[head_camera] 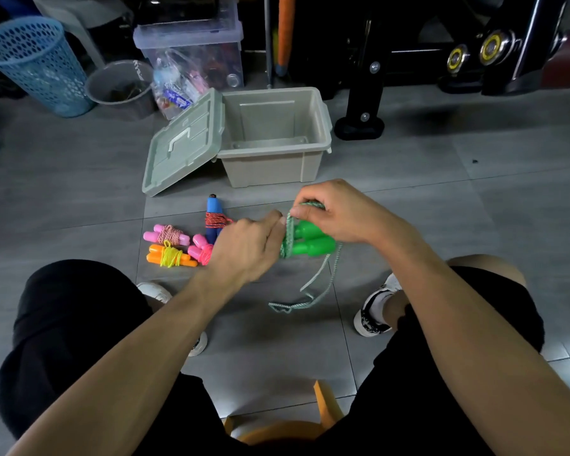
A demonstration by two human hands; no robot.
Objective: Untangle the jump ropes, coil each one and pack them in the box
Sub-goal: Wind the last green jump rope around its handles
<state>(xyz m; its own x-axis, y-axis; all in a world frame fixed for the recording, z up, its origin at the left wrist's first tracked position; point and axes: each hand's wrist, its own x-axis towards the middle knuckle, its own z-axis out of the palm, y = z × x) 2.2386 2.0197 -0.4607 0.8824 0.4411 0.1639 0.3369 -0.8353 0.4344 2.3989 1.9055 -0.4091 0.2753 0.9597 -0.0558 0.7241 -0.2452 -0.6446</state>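
Your box [277, 166] sits on the floor [441, 179] ahead of you, its lid [181, 143] leaning against its left side. Four wound ropes [185, 241] lie in front of the lid, left of your hands. Behind the box stand a basket [33, 64], a bucket [119, 87] and a bin [191, 44].

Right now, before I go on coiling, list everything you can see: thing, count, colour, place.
green rope: 1, green handles, part wound, tail trailing on the floor, held in both hands
coiled ropes: 4, two pink, one orange, one blue, floor left of the hands
box: 1, beige, open, nothing visible inside, floor ahead
lid: 1, pale green, leaning on the box's left side
basket: 1, blue, far left
bucket: 1, grey, beside the basket
clear bin: 1, behind the box
stool: 1, orange, under the person
left hand: pinches the cord
right hand: grips the cord over the handles
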